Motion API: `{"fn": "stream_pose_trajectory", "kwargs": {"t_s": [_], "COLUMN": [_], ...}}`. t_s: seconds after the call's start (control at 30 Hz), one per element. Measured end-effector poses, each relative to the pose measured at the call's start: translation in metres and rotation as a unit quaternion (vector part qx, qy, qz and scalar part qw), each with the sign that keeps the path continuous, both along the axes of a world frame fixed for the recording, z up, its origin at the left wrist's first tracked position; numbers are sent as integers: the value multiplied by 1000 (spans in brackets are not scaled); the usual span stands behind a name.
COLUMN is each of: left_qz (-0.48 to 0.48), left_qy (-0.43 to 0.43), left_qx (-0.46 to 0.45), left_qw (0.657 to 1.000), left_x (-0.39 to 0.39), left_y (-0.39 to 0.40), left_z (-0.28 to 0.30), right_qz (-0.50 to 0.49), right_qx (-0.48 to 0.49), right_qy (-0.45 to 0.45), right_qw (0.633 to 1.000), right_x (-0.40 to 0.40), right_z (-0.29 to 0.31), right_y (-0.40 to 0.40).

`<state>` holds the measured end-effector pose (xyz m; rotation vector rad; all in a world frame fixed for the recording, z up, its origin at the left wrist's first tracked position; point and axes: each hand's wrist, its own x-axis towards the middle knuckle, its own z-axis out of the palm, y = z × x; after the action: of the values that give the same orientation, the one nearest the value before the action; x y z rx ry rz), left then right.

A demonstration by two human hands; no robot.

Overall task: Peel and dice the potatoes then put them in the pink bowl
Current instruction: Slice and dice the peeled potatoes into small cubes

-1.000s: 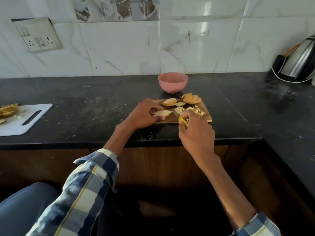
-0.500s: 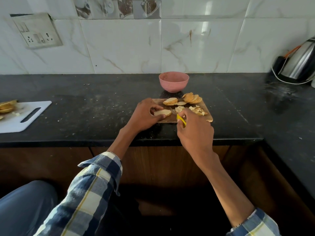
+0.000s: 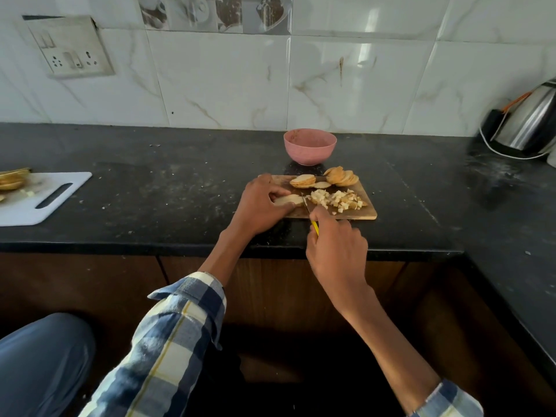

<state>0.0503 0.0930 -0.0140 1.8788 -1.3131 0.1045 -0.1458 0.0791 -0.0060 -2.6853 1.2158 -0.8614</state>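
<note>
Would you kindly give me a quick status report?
Left hand holds potato slice on board. Right hand grips knife, mid-cut. Pink bowl looks empty, path clear.

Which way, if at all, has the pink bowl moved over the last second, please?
No. The pink bowl sits just behind the far edge of the wooden cutting board, below the same wall-tile seam as before; only the camera shifted.

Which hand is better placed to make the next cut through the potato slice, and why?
The right hand: it already grips the yellow-handled knife, whose blade sits beside the potato slice. The left hand is busy holding that slice steady on the wooden board.
</note>
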Motion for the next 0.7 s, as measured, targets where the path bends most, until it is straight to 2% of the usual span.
{"fn": "stream_pose_trajectory", "kwargs": {"t_s": [0.33,0.7], "left_qz": [-5,-7], "left_qy": [11,14], "left_qx": [5,-7], "left_qw": [1000,1000], "left_x": [-3,1], "left_y": [3,1], "left_z": [1,-2], "right_qz": [-6,8], "right_qx": [-4,-2], "right_qy": [-54,-40], "right_qw": [999,999], "right_x": [-12,16], "right_z": [-14,-4], "right_y": [1,-10]}}
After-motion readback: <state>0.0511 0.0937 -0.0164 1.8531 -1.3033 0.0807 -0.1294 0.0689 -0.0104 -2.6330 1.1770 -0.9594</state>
